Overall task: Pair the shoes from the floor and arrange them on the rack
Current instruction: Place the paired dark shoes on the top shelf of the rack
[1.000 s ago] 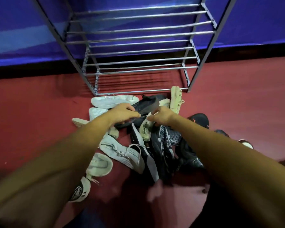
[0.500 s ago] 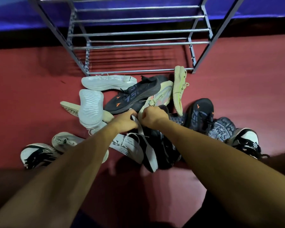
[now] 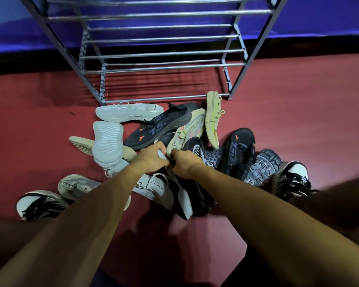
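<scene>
My left hand (image 3: 151, 158) pinches a white shoe edge (image 3: 161, 154) mid-pile to free a mate; my right hand (image 3: 184, 165), I cannot tell

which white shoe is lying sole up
The wavy-soled white shoe, its tread facing up. The laced white shoe beside the rack shows its side instead.

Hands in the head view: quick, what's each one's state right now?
Left hand: fingers curled round a white shoe part.
Right hand: curled at the heel of the pale yellow shoe; grip cannot be told.
</scene>
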A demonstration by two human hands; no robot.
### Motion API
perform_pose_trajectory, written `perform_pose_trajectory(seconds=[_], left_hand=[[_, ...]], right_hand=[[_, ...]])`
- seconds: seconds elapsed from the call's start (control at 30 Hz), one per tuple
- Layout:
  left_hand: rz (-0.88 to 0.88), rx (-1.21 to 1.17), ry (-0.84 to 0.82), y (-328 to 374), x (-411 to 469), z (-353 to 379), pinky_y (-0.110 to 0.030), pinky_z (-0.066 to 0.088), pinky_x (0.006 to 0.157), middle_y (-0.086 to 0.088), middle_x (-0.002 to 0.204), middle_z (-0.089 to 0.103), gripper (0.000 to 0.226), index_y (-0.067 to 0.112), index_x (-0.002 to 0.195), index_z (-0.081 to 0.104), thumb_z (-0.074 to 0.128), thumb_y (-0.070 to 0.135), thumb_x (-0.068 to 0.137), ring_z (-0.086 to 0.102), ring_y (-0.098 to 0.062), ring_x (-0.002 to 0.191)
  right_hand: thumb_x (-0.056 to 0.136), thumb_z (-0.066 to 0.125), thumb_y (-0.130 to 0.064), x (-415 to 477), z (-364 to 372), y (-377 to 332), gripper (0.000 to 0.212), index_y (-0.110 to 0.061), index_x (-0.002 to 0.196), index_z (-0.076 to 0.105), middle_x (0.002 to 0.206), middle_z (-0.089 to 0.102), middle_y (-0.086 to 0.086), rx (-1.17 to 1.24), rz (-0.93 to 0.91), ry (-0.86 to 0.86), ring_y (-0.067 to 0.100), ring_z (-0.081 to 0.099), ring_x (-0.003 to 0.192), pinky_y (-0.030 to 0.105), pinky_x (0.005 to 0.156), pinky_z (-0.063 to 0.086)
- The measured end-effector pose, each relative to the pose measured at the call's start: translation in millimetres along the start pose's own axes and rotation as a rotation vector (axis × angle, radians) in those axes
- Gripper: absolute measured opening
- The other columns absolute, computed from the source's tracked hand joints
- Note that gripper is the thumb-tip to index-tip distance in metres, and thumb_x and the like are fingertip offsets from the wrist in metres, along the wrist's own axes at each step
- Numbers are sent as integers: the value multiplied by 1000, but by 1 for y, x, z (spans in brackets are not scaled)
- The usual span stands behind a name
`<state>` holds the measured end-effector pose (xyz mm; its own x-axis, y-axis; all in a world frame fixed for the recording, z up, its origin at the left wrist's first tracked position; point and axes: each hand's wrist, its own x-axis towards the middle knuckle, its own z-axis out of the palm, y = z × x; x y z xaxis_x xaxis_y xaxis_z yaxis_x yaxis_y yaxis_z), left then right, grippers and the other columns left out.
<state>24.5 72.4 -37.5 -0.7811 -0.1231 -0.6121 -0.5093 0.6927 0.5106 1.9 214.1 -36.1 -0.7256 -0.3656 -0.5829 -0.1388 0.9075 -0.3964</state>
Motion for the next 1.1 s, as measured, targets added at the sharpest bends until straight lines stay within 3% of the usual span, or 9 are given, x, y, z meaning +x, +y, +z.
perform_pose_trajectory(seconds=[0.07, 0.17, 0.33, 0.47, 0.63, 0.8, 0.9, 1.0, 1.1], left_hand=[[20, -3, 1, 4, -6, -3, -34, 47, 66, -2, 85, 62, 28, 32, 80, 52, 71, 33, 60, 55, -22, 73], [61, 7, 2, 8, -16, -9, -27, 38, 56, 0, 81, 57, 26, 28, 80, 53, 77, 25, 70, 50, -16, 66], [131, 43, -3, 24, -26, -18, -24, 36, 51, 1, 82, 59, 21, 24, 87, 59, 76, 19, 74, 51, -13, 64], [158, 55, 7, 34, -32, -33, -25, 38, 55, 1, 86, 63, 22, 24, 90, 61, 75, 18, 75, 53, -14, 68], [216, 42, -3, 59, -39, -69, -25, 44, 61, 2, 79, 62, 16, 26, 91, 61, 69, 15, 83, 55, -15, 64], [255, -30, -11, 94, -49, -108, -28, 48, 64, -8, 78, 65, 28, 22, 118, 62, 54, 10, 95, 59, -20, 63], [315, 13, 21, 118, -64, -139, -15, 43, 48, -7, 80, 63, 34, 26, 125, 56, 48, 8, 98, 57, -16, 63], [395, -23, 63, 138, -77, -170, -30, 53, 67, -10, 82, 63, 45, 21, 137, 52, 48, 1, 97, 59, -21, 74], [479, -16, 171, 155, -90, -195, -39, 55, 78, -3, 76, 62, 59, 30, 145, 44, 54, 4, 93, 62, -23, 73]], right_hand=[[89, 60, -32, -6, 4, 4, 34, -11, 115, 56, 116, 64, 18, 50, -7, -11, 37, 62, 107, 36, 76, 46], [87, 66, -34, -15, 4, 11, 20, -15, 92, 64, 102, 66, 12, 91, -24, -60, 31, 62, 97, 31, 71, 44], [82, 74, -46, -29, -7, 8, 38, -11, 90, 63, 96, 63, 9, 180, -56, -76, 24, 60, 90, 33, 72, 47], [86, 70, -42, -35, -21, -1, 38, -12, 74, 51, 85, 58, 9, 194, -95, 6, 23, 53, 80, 31, 65, 38], [85, 72, -32, -36, -60, -10, 33, 1, 92, 70, 78, 64, 4, 324, -133, 0, 16, 59, 71, 26, 62, 44], [89, 70, -24, -47, -116, -25, 19, -11, 76, 65, 70, 65, 1, 391, -180, 16, 11, 58, 63, 14, 52, 42], [91, 67, -22, -56, -153, -38, 17, -8, 81, 65, 74, 63, 7, 409, -222, 12, 15, 54, 65, 14, 47, 37], [92, 65, -19, -69, -194, -54, 14, -7, 86, 61, 70, 56, 5, 439, -271, 35, 13, 49, 59, 15, 46, 36], [91, 64, -20, -79, -230, -63, 11, -11, 87, 60, 73, 50, 7, 479, -321, 87, 12, 46, 60, 19, 52, 36]])
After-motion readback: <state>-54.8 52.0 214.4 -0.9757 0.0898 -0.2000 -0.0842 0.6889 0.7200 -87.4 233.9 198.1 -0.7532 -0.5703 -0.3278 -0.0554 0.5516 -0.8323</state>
